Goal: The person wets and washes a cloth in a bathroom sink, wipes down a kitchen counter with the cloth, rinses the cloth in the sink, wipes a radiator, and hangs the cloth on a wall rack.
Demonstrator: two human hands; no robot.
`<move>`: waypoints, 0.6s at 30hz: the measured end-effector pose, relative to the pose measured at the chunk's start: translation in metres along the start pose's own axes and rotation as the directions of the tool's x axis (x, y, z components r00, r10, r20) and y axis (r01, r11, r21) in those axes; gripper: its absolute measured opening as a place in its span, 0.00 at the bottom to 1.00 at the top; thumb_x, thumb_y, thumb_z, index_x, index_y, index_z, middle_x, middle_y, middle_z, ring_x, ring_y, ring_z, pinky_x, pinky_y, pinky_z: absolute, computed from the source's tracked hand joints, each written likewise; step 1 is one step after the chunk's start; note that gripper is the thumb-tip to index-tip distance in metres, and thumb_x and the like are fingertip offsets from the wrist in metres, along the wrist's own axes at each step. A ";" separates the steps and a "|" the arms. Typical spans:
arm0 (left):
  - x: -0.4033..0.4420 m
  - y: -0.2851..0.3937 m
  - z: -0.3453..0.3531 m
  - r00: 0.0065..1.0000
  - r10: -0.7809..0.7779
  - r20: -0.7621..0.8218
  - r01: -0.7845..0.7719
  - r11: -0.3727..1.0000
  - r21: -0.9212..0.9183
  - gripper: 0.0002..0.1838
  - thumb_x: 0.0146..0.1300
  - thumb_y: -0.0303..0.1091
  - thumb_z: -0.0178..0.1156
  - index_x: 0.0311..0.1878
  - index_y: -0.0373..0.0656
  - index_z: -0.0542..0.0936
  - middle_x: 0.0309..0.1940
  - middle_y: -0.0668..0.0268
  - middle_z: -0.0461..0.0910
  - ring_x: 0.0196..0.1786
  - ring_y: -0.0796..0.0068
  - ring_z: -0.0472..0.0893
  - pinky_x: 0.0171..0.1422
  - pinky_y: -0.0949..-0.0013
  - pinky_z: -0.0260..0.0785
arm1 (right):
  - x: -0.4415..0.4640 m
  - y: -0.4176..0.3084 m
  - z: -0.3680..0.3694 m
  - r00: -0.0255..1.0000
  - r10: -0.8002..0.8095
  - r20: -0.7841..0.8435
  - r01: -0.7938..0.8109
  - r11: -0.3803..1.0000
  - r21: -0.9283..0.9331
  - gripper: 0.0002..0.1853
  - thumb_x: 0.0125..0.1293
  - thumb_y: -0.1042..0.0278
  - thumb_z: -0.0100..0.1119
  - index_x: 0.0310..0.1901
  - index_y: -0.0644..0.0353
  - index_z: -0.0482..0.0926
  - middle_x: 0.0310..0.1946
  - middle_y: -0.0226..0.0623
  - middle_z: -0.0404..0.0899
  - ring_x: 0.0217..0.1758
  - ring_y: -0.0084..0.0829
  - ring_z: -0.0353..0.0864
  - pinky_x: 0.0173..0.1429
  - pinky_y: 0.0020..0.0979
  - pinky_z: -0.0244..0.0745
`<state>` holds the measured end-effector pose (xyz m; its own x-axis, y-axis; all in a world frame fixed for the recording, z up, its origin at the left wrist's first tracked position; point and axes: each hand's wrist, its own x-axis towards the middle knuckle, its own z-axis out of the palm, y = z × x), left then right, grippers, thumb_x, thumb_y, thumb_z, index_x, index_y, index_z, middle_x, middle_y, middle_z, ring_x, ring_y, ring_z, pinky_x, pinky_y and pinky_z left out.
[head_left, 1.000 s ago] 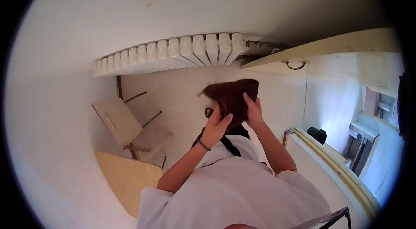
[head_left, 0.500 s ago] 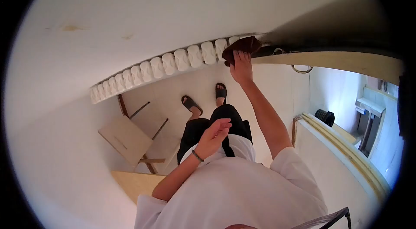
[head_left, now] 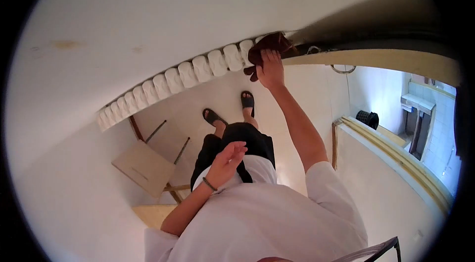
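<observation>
A dark red-brown cloth is bunched under my right hand, against the right end of a white ribbed radiator. My fingers press into the cloth, and a loose corner of it hangs down beside the wrist. Part of the radiator's end is hidden behind it. My left hand, with a dark beaded bracelet on the wrist, is held before my waist. Its fingers are loosely bent and apart, and it touches nothing I can make out.
A pale wooden board edge runs right from the cloth, beside a dark gap. A tilted stool lies at the lower left. On the right are a ledge and a black basket. My sandalled feet stand below the radiator.
My right hand and the cloth have shifted slightly left and up in view, and more of the cloth's corner hangs below. My left hand has dropped a little and moved left.
</observation>
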<state>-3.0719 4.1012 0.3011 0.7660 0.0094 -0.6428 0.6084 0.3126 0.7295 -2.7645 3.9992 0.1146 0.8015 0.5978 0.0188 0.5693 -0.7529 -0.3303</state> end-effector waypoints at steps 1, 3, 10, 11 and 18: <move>-0.006 0.003 0.002 1.000 0.004 0.006 -0.004 1.000 0.012 0.17 0.77 0.32 0.53 0.64 0.38 0.73 0.54 0.63 0.82 0.58 0.75 0.80 0.64 0.70 0.71 | -0.017 -0.002 -0.001 1.000 0.002 0.018 -0.002 1.000 -0.005 0.34 0.63 0.56 0.52 0.68 0.68 0.69 0.68 0.53 0.69 0.75 0.51 0.62 0.83 0.50 0.48; 0.000 0.011 -0.001 0.999 0.017 0.030 -0.018 0.999 0.040 0.17 0.77 0.31 0.53 0.65 0.38 0.73 0.53 0.63 0.82 0.57 0.75 0.80 0.63 0.70 0.71 | -0.034 -0.001 -0.002 1.000 -0.006 0.018 0.006 1.000 -0.024 0.34 0.63 0.56 0.52 0.67 0.68 0.69 0.68 0.53 0.69 0.76 0.51 0.61 0.83 0.50 0.47; -0.003 -0.001 0.000 1.000 0.019 0.004 -0.019 0.998 0.052 0.17 0.76 0.29 0.53 0.65 0.38 0.72 0.54 0.62 0.82 0.54 0.75 0.80 0.62 0.70 0.71 | 0.025 -0.010 0.008 0.999 0.012 -0.042 -0.013 0.999 -0.031 0.35 0.64 0.54 0.52 0.68 0.70 0.69 0.69 0.53 0.69 0.75 0.51 0.62 0.84 0.50 0.46; -0.004 0.000 0.002 1.000 0.011 0.001 -0.011 0.999 0.046 0.17 0.76 0.29 0.53 0.65 0.38 0.72 0.54 0.61 0.82 0.55 0.75 0.80 0.62 0.70 0.71 | 0.019 -0.015 0.007 0.997 0.034 -0.065 -0.037 0.999 -0.036 0.35 0.64 0.54 0.54 0.69 0.69 0.69 0.68 0.52 0.70 0.75 0.52 0.63 0.84 0.52 0.44; 0.016 0.021 0.017 0.999 0.045 0.000 -0.045 0.996 0.079 0.17 0.77 0.30 0.53 0.64 0.37 0.73 0.54 0.61 0.82 0.58 0.74 0.80 0.64 0.70 0.70 | -0.016 -0.052 0.015 0.971 -0.149 0.190 0.153 0.988 -0.008 0.38 0.66 0.52 0.57 0.73 0.64 0.65 0.72 0.45 0.66 0.77 0.46 0.61 0.84 0.49 0.43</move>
<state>-3.0437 4.0913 0.3102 0.7930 0.0231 -0.6088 0.5875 0.2357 0.7741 -2.8101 4.0331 0.1173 0.6585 0.7443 -0.1116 0.6865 -0.6547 -0.3163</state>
